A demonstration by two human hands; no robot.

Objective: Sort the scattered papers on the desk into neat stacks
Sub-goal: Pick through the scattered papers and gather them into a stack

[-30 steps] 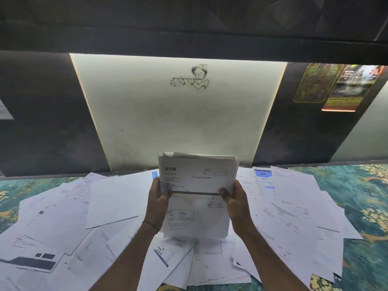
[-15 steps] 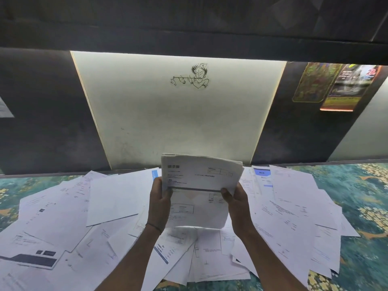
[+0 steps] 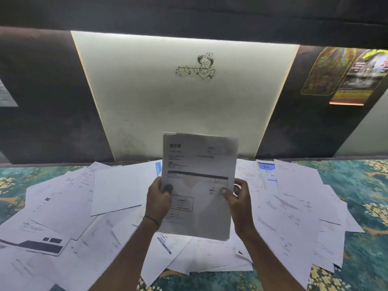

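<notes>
Over the middle of the table (image 3: 361,185), a person holds a stack (image 3: 199,156) of printed sheets upright in both hands. Their left hand (image 3: 158,199) grips the stack's left edge, thumb on the front page, fingers curled behind. Their right hand (image 3: 238,198) grips the right edge the same way, thumb pressed on the front beside a small printed box. A thin dark band (image 3: 151,219) circles the left wrist. The top page shows a bold heading, small text too blurred to read, and a dark bar across its middle. Loose papers (image 3: 115,190) lie scattered and overlapping across the table to the left, right and beneath the stack, some with blue headers, one at the near left with a dark banner. The table surface is teal with pale flower patterns. Behind stands a lit pale panel (image 3: 184,114) bearing a small line drawing (image 3: 197,67) of a figure playing a flute, with dark wall either side and two colourful posters (image 3: 344,74) at the upper right
</notes>
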